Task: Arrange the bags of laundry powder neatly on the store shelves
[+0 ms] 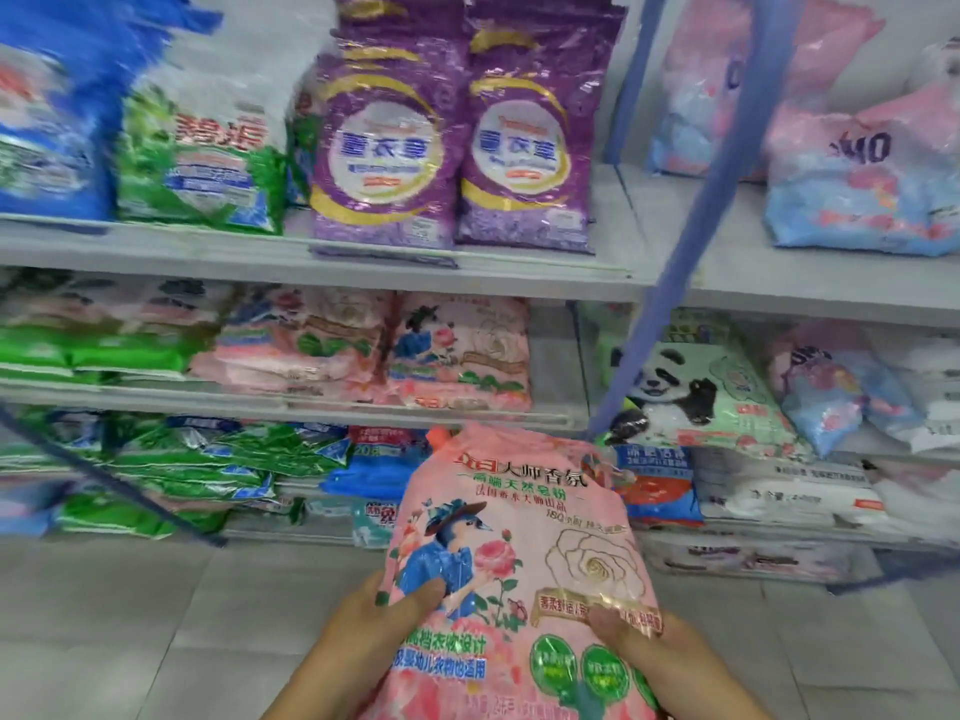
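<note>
I hold a pink laundry powder bag (524, 537) with a blue-hatted figure and roses printed on it, upright in front of me at the bottom centre. My left hand (363, 631) grips its left edge with the thumb on the front. My right hand (660, 662) grips its right edge, thumb also on the front. Matching pink bags (457, 356) lie stacked on the middle shelf (311, 402) just above the held bag.
Two purple bags (457, 148) stand on the top shelf (260, 257), beside green (202, 163) and blue bags (47, 122). A panda bag (691, 392) and pink-blue bags (857, 189) fill the right bay. Green bags (197, 459) pile low left. A blue upright post (670, 252) divides the bays. Tiled floor lies below.
</note>
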Tool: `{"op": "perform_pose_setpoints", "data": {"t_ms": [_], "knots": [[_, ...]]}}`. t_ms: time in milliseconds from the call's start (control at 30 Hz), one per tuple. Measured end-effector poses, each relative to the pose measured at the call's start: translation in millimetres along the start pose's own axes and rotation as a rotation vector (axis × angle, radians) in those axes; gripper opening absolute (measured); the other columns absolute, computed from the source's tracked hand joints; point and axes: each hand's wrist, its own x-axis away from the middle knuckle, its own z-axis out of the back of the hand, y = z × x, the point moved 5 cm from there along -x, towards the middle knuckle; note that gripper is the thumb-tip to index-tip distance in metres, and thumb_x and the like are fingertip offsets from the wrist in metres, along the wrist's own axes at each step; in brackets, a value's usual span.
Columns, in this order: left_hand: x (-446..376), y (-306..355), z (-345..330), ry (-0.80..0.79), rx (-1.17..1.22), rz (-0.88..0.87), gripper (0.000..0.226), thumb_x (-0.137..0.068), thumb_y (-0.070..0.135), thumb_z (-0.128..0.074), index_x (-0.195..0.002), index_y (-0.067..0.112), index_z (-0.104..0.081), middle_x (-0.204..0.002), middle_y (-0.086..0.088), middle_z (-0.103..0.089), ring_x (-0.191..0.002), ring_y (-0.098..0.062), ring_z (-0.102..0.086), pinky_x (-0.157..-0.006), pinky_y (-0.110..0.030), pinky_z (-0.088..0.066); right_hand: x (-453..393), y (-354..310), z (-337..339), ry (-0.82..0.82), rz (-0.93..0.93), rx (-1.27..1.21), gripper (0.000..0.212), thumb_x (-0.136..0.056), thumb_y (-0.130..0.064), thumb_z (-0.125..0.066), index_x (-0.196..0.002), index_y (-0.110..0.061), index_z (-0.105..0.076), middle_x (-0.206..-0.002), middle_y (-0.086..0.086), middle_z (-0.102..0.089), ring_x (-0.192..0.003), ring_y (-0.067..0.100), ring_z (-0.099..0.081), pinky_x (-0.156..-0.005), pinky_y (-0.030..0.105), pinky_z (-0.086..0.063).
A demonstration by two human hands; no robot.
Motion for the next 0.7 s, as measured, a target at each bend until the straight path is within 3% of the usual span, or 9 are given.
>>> {"op": "perform_pose_setpoints", "data": {"t_ms": [67,100,167,233,300,433,567,633,700], "knots": [[-12.4,1.7,39.6,0.021,0.029,-0.022,0.125,-0.032,0.087,-0.077,-0.142,0.033,-0.054,-0.14,0.002,-0.061,-0.125,-0.022,-0.058,-0.109,-0.042,-0.044,-16.4,-17.0,-32.2,0.012,0.036,0.019,0.062,-0.043,-0.071,-0.088,-0.101,-0.051,-0.077,-0.109,-0.015,-0.077,-0.107,0.005,-0.071,-0.106,0.035,-0.046],[-14.4,8.4,55.3,0.026,0.067,-0.046,0.117,-0.042,0.082,-0.08,-0.144,0.032,-0.052,-0.143,0.002,-0.059,-0.127,-0.023,-0.057,-0.109,-0.042,-0.043,-25.1,-24.6,-45.9,0.018,0.05,0.012,0.066,-0.045,-0.069,-0.089,-0.105,-0.043,-0.078,-0.111,-0.012,-0.077,-0.108,0.008,-0.071,-0.108,0.037,-0.046],[-23.6,14.6,80.6,0.018,0.148,-0.066,0.083,-0.068,0.059,-0.082,-0.141,0.03,-0.053,-0.141,0.001,-0.059,-0.124,-0.023,-0.058,-0.105,-0.04,-0.044,-41.0,-39.8,-67.9,0.043,0.061,-0.004,0.064,-0.058,-0.058,-0.091,-0.112,-0.028,-0.077,-0.11,-0.006,-0.078,-0.107,0.014,-0.073,-0.104,0.04,-0.049],[-33.4,24.6,98.7,0.019,0.178,-0.077,0.048,-0.083,0.044,-0.078,-0.124,0.031,-0.057,-0.128,0.007,-0.065,-0.111,-0.016,-0.062,-0.098,-0.035,-0.045,-54.2,-55.8,-83.0,0.081,0.064,-0.011,0.045,-0.074,-0.04,-0.083,-0.114,-0.021,-0.074,-0.106,-0.002,-0.079,-0.101,0.017,-0.075,-0.094,0.036,-0.054],[-45.2,38.1,112.1,0.012,0.163,-0.12,0.036,-0.086,0.044,-0.075,-0.118,0.035,-0.061,-0.117,0.012,-0.07,-0.104,-0.008,-0.064,-0.093,-0.032,-0.045,-63.0,-71.2,-91.4,0.121,0.091,-0.015,0.03,-0.083,-0.027,-0.076,-0.112,-0.019,-0.074,-0.103,0.001,-0.08,-0.097,0.019,-0.076,-0.09,0.036,-0.055],[-74.6,65.1,116.4,0.011,0.09,-0.2,0.071,-0.077,0.06,-0.077,-0.138,0.031,-0.055,-0.125,0.013,-0.068,-0.109,-0.008,-0.065,-0.092,-0.031,-0.051,-83.9,-94.3,-84.4,0.18,0.12,-0.015,0.028,-0.087,-0.02,-0.071,-0.113,-0.011,-0.071,-0.103,0.01,-0.079,-0.096,0.03,-0.076,-0.092,0.048,-0.058],[-102.9,100.5,103.5,-0.034,-0.018,-0.24,0.078,-0.067,0.055,-0.087,-0.132,0.031,-0.053,-0.116,0.015,-0.071,-0.1,-0.007,-0.07,-0.083,-0.028,-0.055,-116.1,-119.9,-62.4,0.216,0.152,0.065,0.019,-0.095,-0.02,-0.067,-0.111,-0.011,-0.072,-0.1,0.007,-0.08,-0.093,0.026,-0.077,-0.089,0.046,-0.059],[-120.6,118.3,100.1,-0.001,-0.059,-0.267,0.079,-0.061,0.059,-0.088,-0.127,0.032,-0.054,-0.114,0.015,-0.071,-0.102,-0.009,-0.069,-0.092,-0.033,-0.055,-134.1,-133.9,-51.3,0.225,0.182,0.12,0.017,-0.096,-0.022,-0.067,-0.107,-0.011,-0.074,-0.091,0.001,-0.081,-0.084,0.017,-0.078,-0.076,0.033,-0.061],[-136.9,136.9,96.9,0.046,-0.107,-0.282,0.074,-0.067,0.055,-0.087,-0.128,0.03,-0.054,-0.117,0.014,-0.068,-0.099,-0.01,-0.065,-0.088,-0.03,-0.051,-154.0,-147.6,-41.1,0.246,0.212,0.166,0.015,-0.096,-0.026,-0.068,-0.1,-0.013,-0.075,-0.074,-0.01,-0.078,-0.067,0.004,-0.074,-0.057,0.017,-0.054]]}}
